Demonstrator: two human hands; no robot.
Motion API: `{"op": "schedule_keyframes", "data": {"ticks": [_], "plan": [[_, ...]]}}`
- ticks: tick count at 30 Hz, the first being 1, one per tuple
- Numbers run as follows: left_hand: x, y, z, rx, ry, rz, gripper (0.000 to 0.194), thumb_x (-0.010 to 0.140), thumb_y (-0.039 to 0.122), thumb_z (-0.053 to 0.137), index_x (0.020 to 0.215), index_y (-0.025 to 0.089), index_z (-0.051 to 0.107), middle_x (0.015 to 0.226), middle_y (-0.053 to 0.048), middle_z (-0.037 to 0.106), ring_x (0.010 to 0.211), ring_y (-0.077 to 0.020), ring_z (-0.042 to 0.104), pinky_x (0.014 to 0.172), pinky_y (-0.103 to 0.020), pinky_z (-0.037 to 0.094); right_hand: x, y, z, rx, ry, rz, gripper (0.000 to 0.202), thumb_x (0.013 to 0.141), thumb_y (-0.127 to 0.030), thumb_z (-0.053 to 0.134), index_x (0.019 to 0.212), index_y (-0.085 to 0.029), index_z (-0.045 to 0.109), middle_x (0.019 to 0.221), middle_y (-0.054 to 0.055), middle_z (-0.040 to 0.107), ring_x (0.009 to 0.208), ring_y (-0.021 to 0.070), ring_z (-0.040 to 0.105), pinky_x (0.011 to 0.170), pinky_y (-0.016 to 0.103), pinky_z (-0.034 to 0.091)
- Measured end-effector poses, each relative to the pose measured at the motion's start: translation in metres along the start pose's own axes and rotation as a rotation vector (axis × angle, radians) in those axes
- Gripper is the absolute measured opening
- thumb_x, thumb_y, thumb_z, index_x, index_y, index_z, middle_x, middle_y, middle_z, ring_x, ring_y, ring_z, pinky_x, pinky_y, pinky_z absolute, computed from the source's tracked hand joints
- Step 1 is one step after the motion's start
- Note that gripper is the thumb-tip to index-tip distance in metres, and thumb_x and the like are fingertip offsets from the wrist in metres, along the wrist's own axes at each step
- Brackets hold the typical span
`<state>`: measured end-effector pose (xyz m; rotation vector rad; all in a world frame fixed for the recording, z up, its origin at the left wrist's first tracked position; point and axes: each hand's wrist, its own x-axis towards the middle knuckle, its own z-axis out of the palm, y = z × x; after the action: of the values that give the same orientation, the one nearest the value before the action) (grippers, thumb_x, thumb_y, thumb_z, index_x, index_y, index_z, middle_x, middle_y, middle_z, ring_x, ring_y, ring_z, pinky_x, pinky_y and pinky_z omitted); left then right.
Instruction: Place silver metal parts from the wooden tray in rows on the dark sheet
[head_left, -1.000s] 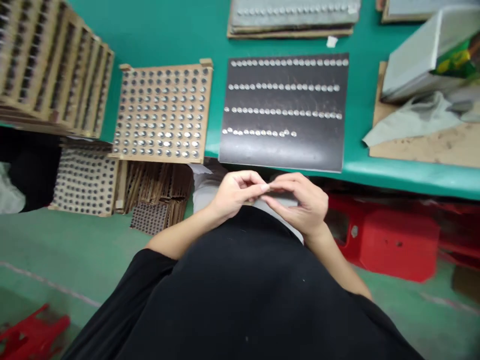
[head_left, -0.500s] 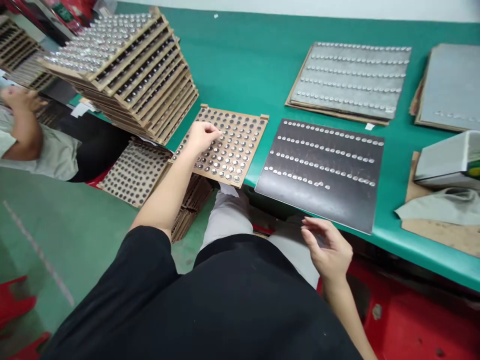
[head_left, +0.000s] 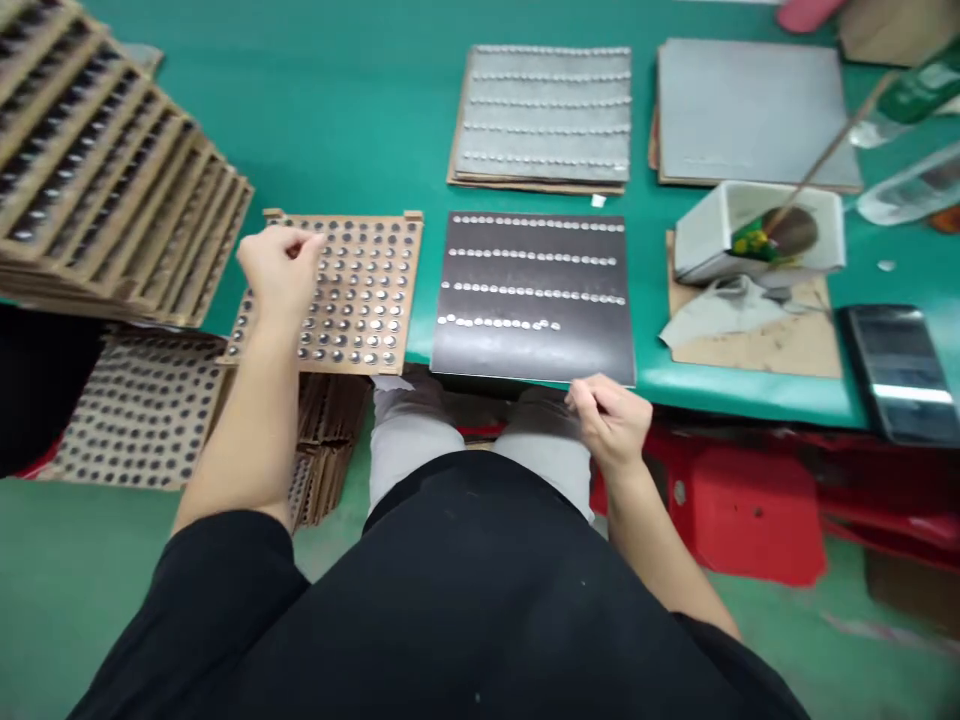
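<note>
My left hand (head_left: 281,268) is over a flat brown tray (head_left: 405,320) set with rows of small round metal pieces (head_left: 356,325). Its fingers are pinched together, and whatever they hold is hidden. To the right of the tray lies a black sheet (head_left: 517,355) bearing several rows of small shiny discs (head_left: 532,290); the nearest row is shorter than the others. My right hand (head_left: 613,420) is by the near right corner of this sheet, its fingers curled closed. Blur and the curled fingers hide anything inside that hand.
Stacked trays (head_left: 135,190) rise at the left. Behind the black sheet lies a grey sheet (head_left: 546,115) with disc rows, beside another grey sheet (head_left: 750,110). A white container (head_left: 701,235), a grey cloth (head_left: 712,315), a phone (head_left: 904,370) and a bottle (head_left: 922,185) occupy the right.
The view has swung right, bringing the white container and phone further in. My right hand has closed from a loosely open shape and is nearer the black sheet. My left hand stays pinched over the tray.
</note>
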<state>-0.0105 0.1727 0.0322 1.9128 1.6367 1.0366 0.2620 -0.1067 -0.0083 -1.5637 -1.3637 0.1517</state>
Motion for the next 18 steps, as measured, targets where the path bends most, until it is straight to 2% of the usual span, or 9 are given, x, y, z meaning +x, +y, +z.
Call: {"op": "schedule_keyframes", "data": {"ticks": [3, 6, 9, 12, 15, 18], "plan": [[-0.05, 0.028, -0.002, -0.219, -0.063, 0.12, 0.011, 0.078, 0.03, 0.072, 0.069, 0.023, 0.073, 0.066, -0.001, 0.063, 0.066, -0.0155, 0.055, 0.068, -0.036, 0.035, 0.022, 0.019, 0.002, -0.077, 0.052, 0.059, 0.03, 0.083, -0.03, 0.067, 0.055, -0.021, 0.061, 0.058, -0.001, 0.067, 0.055, 0.0132, 0.062, 0.057, 0.027, 0.048], [-0.105, 0.054, 0.005, -0.407, -0.251, 0.141, 0.004, 0.077, 0.026, 0.072, 0.077, 0.024, 0.076, 0.074, -0.002, 0.068, 0.071, -0.0169, 0.059, 0.068, -0.035, 0.04, 0.043, 0.033, 0.012, -0.138, 0.071, 0.216, 0.012, 0.072, -0.028, 0.077, 0.07, -0.02, 0.068, 0.065, -0.001, 0.069, 0.055, 0.0123, 0.06, 0.058, 0.027, 0.049], [-0.146, 0.07, 0.016, -0.488, -0.453, 0.098, 0.006, 0.077, 0.025, 0.071, 0.076, 0.02, 0.075, 0.074, -0.003, 0.068, 0.07, -0.0149, 0.059, 0.064, -0.031, 0.044, 0.057, 0.038, 0.024, -0.244, 0.038, 0.278, 0.011, 0.068, -0.023, 0.079, 0.067, -0.019, 0.069, 0.065, -0.002, 0.066, 0.054, 0.0106, 0.055, 0.058, 0.027, 0.046], [-0.172, 0.078, 0.029, -0.557, -0.56, -0.001, 0.017, 0.077, 0.027, 0.071, 0.064, 0.017, 0.07, 0.065, -0.003, 0.064, 0.063, -0.0124, 0.056, 0.061, -0.028, 0.043, 0.06, 0.035, 0.027, -0.257, 0.038, 0.291, 0.011, 0.068, -0.018, 0.074, 0.06, -0.019, 0.067, 0.062, -0.002, 0.063, 0.054, 0.0102, 0.051, 0.057, 0.027, 0.043], [-0.187, 0.084, 0.042, -0.693, -0.613, -0.146, 0.025, 0.076, 0.031, 0.071, 0.057, 0.016, 0.065, 0.06, -0.002, 0.06, 0.06, -0.011, 0.053, 0.059, -0.026, 0.042, 0.048, 0.02, 0.025, -0.034, 0.026, 0.218, 0.006, 0.071, -0.019, 0.068, 0.065, -0.019, 0.069, 0.061, -0.002, 0.063, 0.052, 0.01, 0.052, 0.053, 0.026, 0.043], [-0.196, 0.091, 0.053, -0.861, -0.685, -0.33, 0.02, 0.068, 0.033, 0.076, 0.063, 0.016, 0.067, 0.063, 0.0, 0.059, 0.054, -0.0076, 0.046, 0.053, -0.024, 0.038, 0.026, -0.002, 0.023, 0.193, 0.003, 0.087, 0.009, 0.078, -0.026, 0.065, 0.071, -0.021, 0.069, 0.065, -0.001, 0.066, 0.056, 0.0114, 0.056, 0.054, 0.027, 0.048]]}}
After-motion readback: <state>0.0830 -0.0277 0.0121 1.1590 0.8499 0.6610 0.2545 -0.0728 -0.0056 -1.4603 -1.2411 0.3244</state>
